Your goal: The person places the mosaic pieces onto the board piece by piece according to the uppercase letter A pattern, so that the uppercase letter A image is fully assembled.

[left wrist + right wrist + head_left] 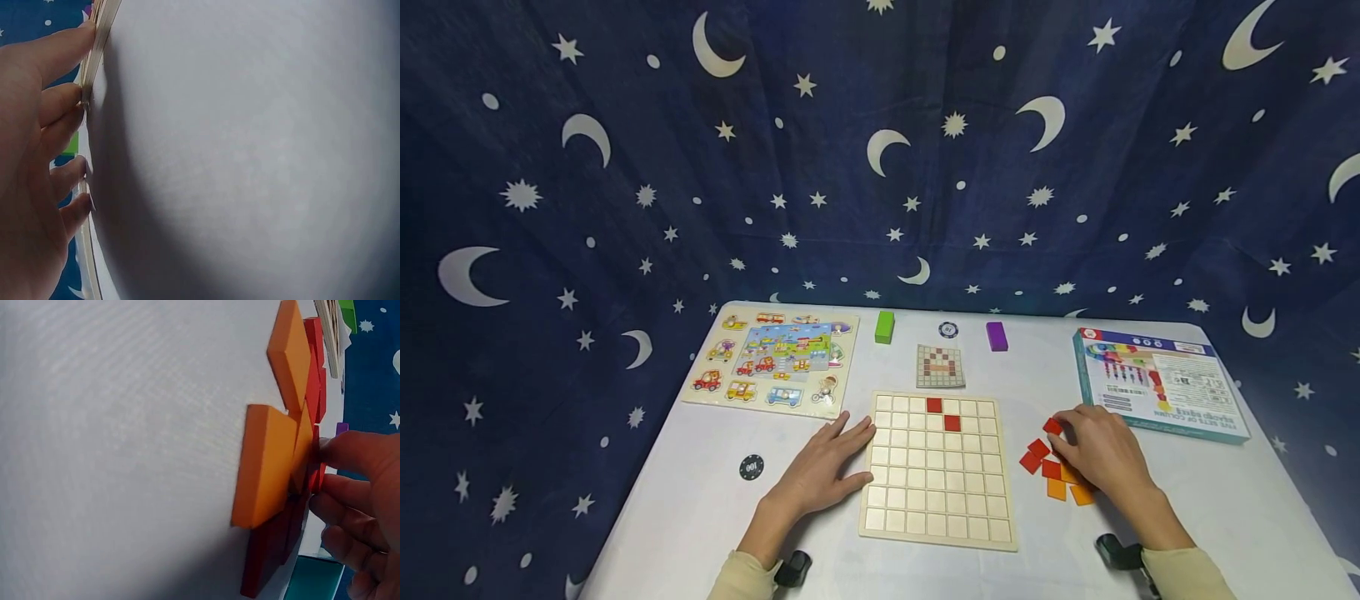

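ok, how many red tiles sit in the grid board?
2: a red tile in the grid board, farthest row, fourth from left; another red tile one row nearer, fifth from left. None look hidden.

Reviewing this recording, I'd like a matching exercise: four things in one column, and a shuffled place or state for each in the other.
1. left hand
2. right hand
3. grid board
4. small pattern card

A. between the two hands, two red tiles set in it
B. just beyond the grid board's far edge
C. pinching a loose red tile
D. at the grid board's left edge

Pairs: 1-D; 2-C; 3-A; 4-B
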The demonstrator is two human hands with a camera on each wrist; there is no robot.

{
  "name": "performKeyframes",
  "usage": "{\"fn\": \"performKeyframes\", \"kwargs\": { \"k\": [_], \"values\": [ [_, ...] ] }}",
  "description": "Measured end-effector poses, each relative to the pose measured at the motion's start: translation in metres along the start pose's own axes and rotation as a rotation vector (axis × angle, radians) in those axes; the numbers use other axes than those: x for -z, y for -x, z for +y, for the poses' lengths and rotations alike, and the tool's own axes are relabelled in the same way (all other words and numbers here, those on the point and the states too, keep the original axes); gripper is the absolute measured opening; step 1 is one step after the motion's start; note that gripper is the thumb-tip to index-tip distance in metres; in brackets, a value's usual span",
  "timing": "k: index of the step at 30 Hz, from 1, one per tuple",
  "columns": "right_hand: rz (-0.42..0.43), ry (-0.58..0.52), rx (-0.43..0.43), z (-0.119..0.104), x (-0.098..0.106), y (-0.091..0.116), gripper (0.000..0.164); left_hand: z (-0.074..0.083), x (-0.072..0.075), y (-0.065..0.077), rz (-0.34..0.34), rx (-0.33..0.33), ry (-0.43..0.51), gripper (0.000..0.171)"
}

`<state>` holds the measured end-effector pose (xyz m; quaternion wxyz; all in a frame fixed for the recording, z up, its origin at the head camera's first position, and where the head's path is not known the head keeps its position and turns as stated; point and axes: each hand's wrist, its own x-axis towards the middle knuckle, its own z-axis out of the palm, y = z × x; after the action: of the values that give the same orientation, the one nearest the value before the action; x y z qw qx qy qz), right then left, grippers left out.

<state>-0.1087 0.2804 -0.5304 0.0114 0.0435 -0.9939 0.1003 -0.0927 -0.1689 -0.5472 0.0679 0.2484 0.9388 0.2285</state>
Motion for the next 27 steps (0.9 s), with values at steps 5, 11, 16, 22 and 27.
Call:
{"fn": "performKeyframes", "kwargs": {
  "k": [5, 11, 16, 22, 27],
  "values": [
    [-0.001, -0.006, 0.011, 0.001, -0.001, -0.001, 0.043, 0.000, -0.001, 0.000, -0.001, 0.000, -0.001, 0.072],
    [0.007, -0.015, 0.015, -0.001, -0.001, -0.001, 0.044, -0.001, -0.001, -0.001, -0.010, 0.002, -0.007, 0.072],
    [0.034, -0.043, 0.038, -0.010, 0.000, -0.001, 0.042, 0.000, 0.001, 0.000, -0.015, 0.009, 0.007, 0.072],
    [0.044, -0.053, 0.092, -0.028, -0.001, -0.005, 0.038, 0.000, 0.001, 0.000, -0.017, 0.003, 0.009, 0.071],
    [0.041, -0.040, 0.151, -0.046, -0.004, -0.010, 0.038, 0.000, 0.001, 0.000, -0.014, 0.002, 0.004, 0.071]
  ]
}}
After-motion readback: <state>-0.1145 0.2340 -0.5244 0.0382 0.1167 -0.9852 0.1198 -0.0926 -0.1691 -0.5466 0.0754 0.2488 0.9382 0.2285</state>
